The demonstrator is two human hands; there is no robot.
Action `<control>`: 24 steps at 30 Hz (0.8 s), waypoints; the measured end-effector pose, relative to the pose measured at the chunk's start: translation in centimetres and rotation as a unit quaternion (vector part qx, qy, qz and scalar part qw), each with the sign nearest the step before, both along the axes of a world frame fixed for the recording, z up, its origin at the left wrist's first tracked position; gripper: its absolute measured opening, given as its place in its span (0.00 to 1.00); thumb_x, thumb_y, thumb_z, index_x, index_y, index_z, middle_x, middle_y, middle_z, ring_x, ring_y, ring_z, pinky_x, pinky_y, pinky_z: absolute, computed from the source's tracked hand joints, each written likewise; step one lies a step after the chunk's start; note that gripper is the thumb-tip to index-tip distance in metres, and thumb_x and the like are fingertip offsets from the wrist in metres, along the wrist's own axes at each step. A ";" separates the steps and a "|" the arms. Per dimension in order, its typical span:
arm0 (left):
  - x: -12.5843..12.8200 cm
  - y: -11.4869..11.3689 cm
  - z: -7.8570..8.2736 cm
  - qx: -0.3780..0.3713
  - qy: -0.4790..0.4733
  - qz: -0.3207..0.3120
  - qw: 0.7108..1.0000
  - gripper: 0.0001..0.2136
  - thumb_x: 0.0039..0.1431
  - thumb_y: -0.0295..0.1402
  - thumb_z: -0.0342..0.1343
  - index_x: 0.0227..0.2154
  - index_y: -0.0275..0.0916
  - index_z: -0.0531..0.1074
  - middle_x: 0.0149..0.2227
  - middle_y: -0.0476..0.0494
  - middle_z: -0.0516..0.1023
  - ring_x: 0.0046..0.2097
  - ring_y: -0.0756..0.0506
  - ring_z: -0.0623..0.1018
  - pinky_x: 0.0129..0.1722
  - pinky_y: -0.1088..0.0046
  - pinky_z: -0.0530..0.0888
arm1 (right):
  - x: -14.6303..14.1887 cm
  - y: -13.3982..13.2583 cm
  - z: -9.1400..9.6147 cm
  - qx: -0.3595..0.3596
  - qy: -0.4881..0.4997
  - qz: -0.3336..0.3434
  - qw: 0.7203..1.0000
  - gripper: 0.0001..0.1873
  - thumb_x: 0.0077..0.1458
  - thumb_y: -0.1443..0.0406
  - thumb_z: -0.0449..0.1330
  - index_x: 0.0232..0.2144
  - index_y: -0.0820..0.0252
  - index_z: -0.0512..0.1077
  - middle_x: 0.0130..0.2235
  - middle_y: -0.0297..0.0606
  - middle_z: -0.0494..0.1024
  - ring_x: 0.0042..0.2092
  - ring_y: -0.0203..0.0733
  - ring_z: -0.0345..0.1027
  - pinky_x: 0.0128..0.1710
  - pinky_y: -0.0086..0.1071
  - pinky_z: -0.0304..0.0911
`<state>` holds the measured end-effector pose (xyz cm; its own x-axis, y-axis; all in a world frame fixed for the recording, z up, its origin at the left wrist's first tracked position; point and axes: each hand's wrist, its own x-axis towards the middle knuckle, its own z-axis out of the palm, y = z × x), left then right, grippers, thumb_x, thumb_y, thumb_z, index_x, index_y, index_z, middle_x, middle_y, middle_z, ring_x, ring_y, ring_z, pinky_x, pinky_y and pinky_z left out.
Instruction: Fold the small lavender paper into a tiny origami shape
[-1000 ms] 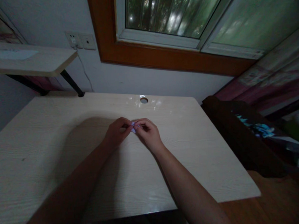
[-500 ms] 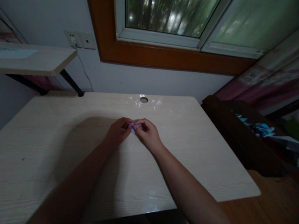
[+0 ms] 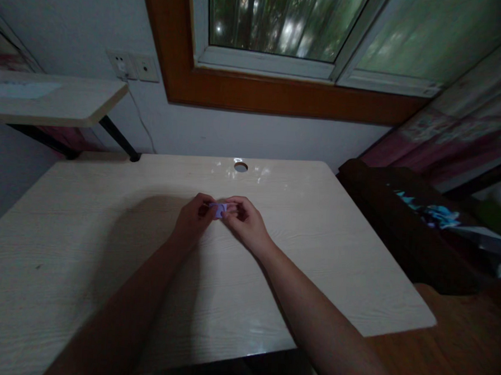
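Note:
A small pale purple folded piece of paper (image 3: 221, 209) is pinched between both my hands over the middle of a light wooden desk (image 3: 104, 247). My left hand (image 3: 194, 221) grips its left end with closed fingers. My right hand (image 3: 246, 223) grips its right end, fingers curled round it. The fingers cover most of the paper.
A round cable hole (image 3: 240, 167) lies near the desk's far edge. A raised side shelf (image 3: 49, 96) stands at the back left, below wall sockets (image 3: 135, 67). A window is above. A dark brown bed frame (image 3: 383, 211) with bedding runs along the right.
Both hands have shifted slightly and turned the paper, so more of its purple face shows between the fingertips. Arms stay in place.

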<state>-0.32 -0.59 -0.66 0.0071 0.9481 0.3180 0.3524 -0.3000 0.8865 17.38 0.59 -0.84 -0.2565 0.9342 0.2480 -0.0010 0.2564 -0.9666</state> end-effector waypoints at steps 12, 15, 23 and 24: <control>0.1 -0.1 0.2 -0.019 0.021 -0.001 1.000 0.07 0.61 0.36 0.54 0.38 0.41 0.65 0.31 0.49 0.77 0.32 0.49 0.80 0.33 0.74 0.76 | 0.3 -0.1 0.0 0.082 -0.067 -0.044 0.993 0.07 0.55 0.63 0.62 0.38 0.57 0.74 0.36 0.38 0.77 0.35 0.38 0.72 0.39 0.33 0.69; 0.3 0.0 0.0 -0.009 0.019 -0.012 1.000 0.07 0.61 0.37 0.55 0.38 0.40 0.66 0.33 0.47 0.77 0.33 0.48 0.80 0.34 0.73 0.77 | 0.5 -0.1 0.4 0.115 -0.088 -0.057 0.988 0.06 0.56 0.64 0.61 0.37 0.57 0.74 0.36 0.38 0.77 0.35 0.39 0.71 0.39 0.33 0.69; 0.4 -0.2 0.4 -0.025 -0.001 -0.001 1.000 0.08 0.59 0.38 0.58 0.35 0.39 0.68 0.32 0.46 0.80 0.29 0.48 0.81 0.30 0.74 0.78 | 0.6 -0.4 1.3 0.150 -0.129 -0.055 0.979 0.06 0.57 0.65 0.60 0.38 0.55 0.75 0.36 0.38 0.76 0.36 0.40 0.71 0.39 0.34 0.68; 0.4 -0.2 0.4 -0.028 -0.007 -0.003 1.000 0.09 0.60 0.38 0.58 0.36 0.39 0.67 0.32 0.46 0.81 0.30 0.48 0.82 0.30 0.74 0.78 | 0.6 -0.4 1.3 0.148 -0.128 -0.055 0.979 0.06 0.57 0.65 0.60 0.38 0.55 0.75 0.36 0.38 0.76 0.36 0.40 0.71 0.39 0.34 0.68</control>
<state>0.10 -0.78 -0.24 0.0094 0.9644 0.2641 0.3374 -0.2517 0.9071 18.01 0.21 0.46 -0.2469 0.8565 0.4532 0.2748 0.5103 -0.8149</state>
